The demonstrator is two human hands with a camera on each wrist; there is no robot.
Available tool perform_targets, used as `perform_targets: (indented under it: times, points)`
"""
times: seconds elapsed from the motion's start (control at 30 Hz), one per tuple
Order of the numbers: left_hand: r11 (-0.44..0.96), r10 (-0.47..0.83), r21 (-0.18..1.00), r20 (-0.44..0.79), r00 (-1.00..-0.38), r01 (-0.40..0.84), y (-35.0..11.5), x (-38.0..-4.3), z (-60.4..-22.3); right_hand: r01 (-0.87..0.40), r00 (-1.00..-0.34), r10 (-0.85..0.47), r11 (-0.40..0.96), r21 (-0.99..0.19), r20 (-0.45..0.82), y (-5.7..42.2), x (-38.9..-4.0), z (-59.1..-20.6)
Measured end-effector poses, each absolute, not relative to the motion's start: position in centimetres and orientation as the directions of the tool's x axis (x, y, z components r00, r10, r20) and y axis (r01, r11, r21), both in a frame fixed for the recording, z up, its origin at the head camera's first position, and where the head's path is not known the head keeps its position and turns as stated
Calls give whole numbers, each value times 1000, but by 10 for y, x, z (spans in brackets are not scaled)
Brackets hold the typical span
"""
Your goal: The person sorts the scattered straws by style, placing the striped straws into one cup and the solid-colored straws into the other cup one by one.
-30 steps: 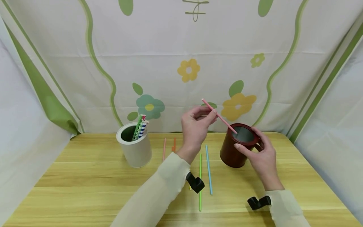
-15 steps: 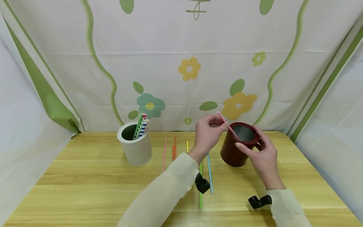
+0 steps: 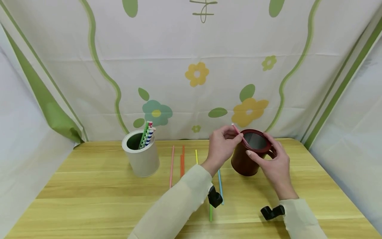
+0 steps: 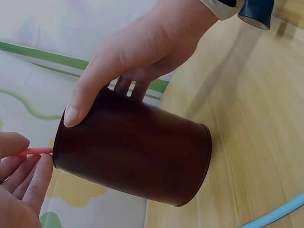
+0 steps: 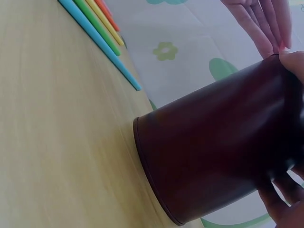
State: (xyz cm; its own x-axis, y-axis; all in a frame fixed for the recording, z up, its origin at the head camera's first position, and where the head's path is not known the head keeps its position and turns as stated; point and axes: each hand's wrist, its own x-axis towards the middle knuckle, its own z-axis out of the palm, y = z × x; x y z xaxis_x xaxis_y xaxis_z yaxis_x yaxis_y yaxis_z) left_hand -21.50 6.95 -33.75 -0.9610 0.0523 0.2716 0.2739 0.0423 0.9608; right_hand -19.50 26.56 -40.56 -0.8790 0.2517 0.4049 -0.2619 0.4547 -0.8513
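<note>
In the head view my left hand [image 3: 222,147] pinches a pink straw [image 3: 235,127] between thumb and fingers. The straw slants down, its lower end inside the mouth of a dark red mug [image 3: 243,161]. My right hand [image 3: 276,167] holds that mug by the rim, thumb in front and fingers at the back near the handle [image 3: 271,153]. From the left wrist view, only a short piece of the straw [image 4: 39,150] shows between my left fingers and the mug rim. How deep the straw's end reaches cannot be seen.
A white cup [image 3: 144,162] with several patterned straws [image 3: 147,135] stands on the left of the wooden table [image 3: 89,196]. Loose straws lie between cup and mug: pink [image 3: 171,166], orange, yellow [image 3: 196,156], blue [image 3: 220,182] and green [image 3: 211,212]. A flowered cloth [image 3: 179,39] hangs behind.
My left hand has moved right and down towards the mug, lowering the pink straw further into its mouth. My right hand and the mug have stayed in place.
</note>
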Motion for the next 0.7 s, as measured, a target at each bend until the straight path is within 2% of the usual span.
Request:
perform_targets:
  times: [0.23,0.7]
  points:
    - [38,25,971,235,-972,235,71,-211,-341,-250,-891,214,507,-825,401,269,-194,-405]
    - [26,30,972,234,-972,234,73,-210,-337,-256,-890,220,487,-835,400,271,-193,-402]
